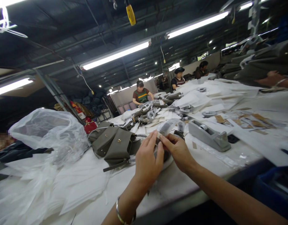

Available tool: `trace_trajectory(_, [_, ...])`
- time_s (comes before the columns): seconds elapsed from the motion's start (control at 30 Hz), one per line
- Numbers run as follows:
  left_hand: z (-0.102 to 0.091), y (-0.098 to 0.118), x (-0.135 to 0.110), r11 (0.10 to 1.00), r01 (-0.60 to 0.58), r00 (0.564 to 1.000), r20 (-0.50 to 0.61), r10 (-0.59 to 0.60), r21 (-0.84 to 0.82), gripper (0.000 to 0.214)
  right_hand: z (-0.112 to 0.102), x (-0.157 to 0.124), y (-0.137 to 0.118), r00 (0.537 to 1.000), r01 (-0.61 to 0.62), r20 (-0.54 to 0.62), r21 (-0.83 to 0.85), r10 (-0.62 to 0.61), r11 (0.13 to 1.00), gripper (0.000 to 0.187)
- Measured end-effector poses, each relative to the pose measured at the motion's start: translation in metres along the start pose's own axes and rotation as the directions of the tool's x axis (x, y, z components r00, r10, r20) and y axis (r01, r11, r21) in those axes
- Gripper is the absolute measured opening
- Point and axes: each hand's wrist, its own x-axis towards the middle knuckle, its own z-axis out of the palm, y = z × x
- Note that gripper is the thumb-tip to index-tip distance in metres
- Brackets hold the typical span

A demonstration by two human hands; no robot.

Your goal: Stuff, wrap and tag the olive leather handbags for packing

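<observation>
My left hand [147,159] and my right hand [178,150] meet above the white table [204,168], both pinching a small clear plastic wrapping [167,126] around a dark item. Their fingers are closed on it at its lower end. A silver bangle [121,214] sits on my left wrist. Just left of my hands lie olive-grey bags [115,143] with small metal studs and a loose strap.
A grey tape dispenser [208,134] stands to the right of my hands. Crumpled clear plastic bags [52,131] and white sheets [71,184] pile up at the left. Several other people [141,95] work farther along the table amid straps and white wrappers. Tan tags [251,120] lie at right.
</observation>
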Motion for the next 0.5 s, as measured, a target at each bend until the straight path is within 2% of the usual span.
trace_trajectory(0.07, [-0.011,-0.003,0.01,0.967,0.14,0.989,0.071,-0.127,-0.212,0.034,-0.002,0.0,0.0,0.999,-0.024,0.038,0.048,0.023,0.999,0.037])
trace_trajectory(0.13, [-0.019,-0.007,0.019,0.907,0.249,0.966,0.156,-0.207,-0.341,0.031,-0.003,0.0,0.001,0.998,-0.023,0.066,0.044,0.02,0.999,0.036])
trace_trajectory(0.23, [-0.023,-0.01,0.029,0.897,0.268,0.954,0.229,-0.196,-0.351,0.028,-0.005,0.002,0.001,0.998,0.024,0.066,-0.015,-0.023,1.0,0.037])
trace_trajectory(0.37, [-0.016,-0.013,0.032,0.86,0.318,0.94,0.253,-0.231,-0.398,0.032,-0.003,0.002,-0.001,0.994,0.094,0.061,-0.131,-0.086,0.987,0.037])
trace_trajectory(0.5, [-0.008,-0.019,0.029,0.797,0.392,0.918,0.257,-0.303,-0.459,0.039,-0.01,0.004,-0.009,0.98,0.146,0.168,-0.246,-0.106,0.958,0.037])
